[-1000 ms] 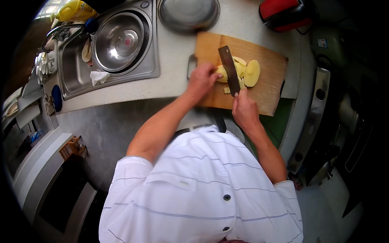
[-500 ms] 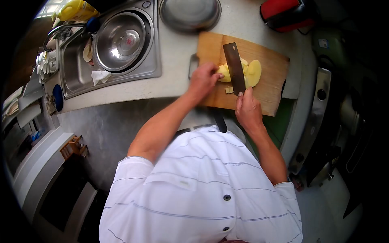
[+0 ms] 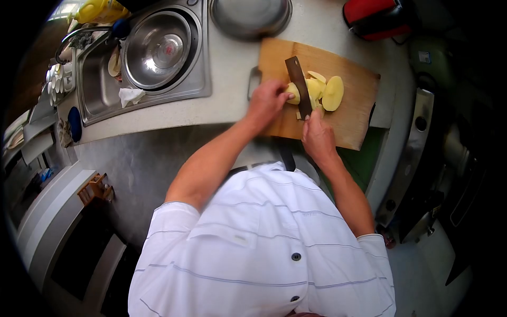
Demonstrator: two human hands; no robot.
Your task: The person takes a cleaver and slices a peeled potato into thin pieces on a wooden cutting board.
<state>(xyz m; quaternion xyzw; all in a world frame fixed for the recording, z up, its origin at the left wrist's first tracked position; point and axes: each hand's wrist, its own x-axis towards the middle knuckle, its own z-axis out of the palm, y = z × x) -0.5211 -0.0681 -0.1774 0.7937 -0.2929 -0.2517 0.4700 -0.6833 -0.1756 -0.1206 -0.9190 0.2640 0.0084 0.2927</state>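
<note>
Your left hand (image 3: 268, 103) has its fingers clamped on the near end of a yellow potato chunk (image 3: 293, 94), which lies on the cutting board (image 3: 351, 113) just left of the cleaver (image 3: 299, 84). Your right hand (image 3: 319, 134) is closed around the cleaver's handle, which your palm mostly hides, and the blade slants between the chunk and the loose slices (image 3: 332, 94) to its right. You cannot tell from this view whether the edge has entered the flesh. The chief danger looks to be your left fingertips: they sit close beside the blade, so a slip of the wet chunk, or a stroke drifting left, could nick them. The chunk might roll too if its underside is rounded, though that side is hidden. Slices crowding the blade's right side could stick to it or get pushed across the wood. The board seems to reach past the front edge of the counter (image 3: 174, 113), so hard pressure there could make it tip or slide.
</note>
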